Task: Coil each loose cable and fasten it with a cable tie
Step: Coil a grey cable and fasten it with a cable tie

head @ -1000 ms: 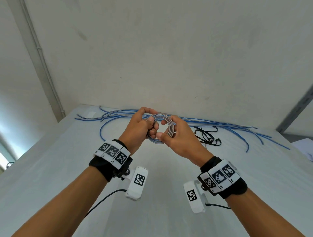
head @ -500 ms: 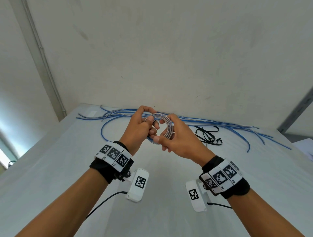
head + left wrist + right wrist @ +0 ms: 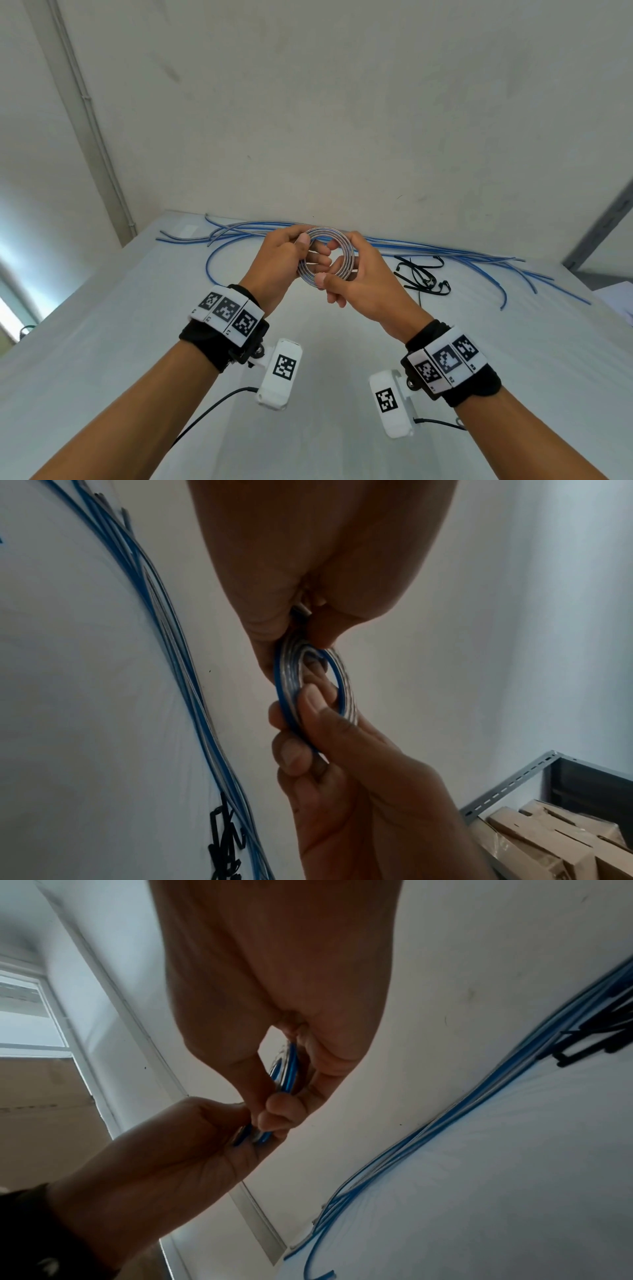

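Observation:
A small coil of blue-and-silver cable [image 3: 345,247] [image 3: 287,685] [image 3: 287,1066] is held up above the white table [image 3: 102,342]. My left hand [image 3: 284,260] grips its left side, thumb on the front and fingers through the ring. My right hand [image 3: 356,277] pinches the lower right side between thumb and fingers. Several loose blue cables [image 3: 445,253] [image 3: 171,631] [image 3: 445,1123] lie along the table's far edge. A bunch of black cable ties [image 3: 419,274] [image 3: 224,840] [image 3: 589,1039] lies to the right of my hands.
A wall [image 3: 342,102] rises directly behind the table. A grey metal shelf [image 3: 514,780] with cardboard boxes [image 3: 548,840] stands at the right. A window [image 3: 31,1015] is at the left.
Both hands have stayed on the coil and shifted their fingers slightly around it. The coil has turned a little in my grip.

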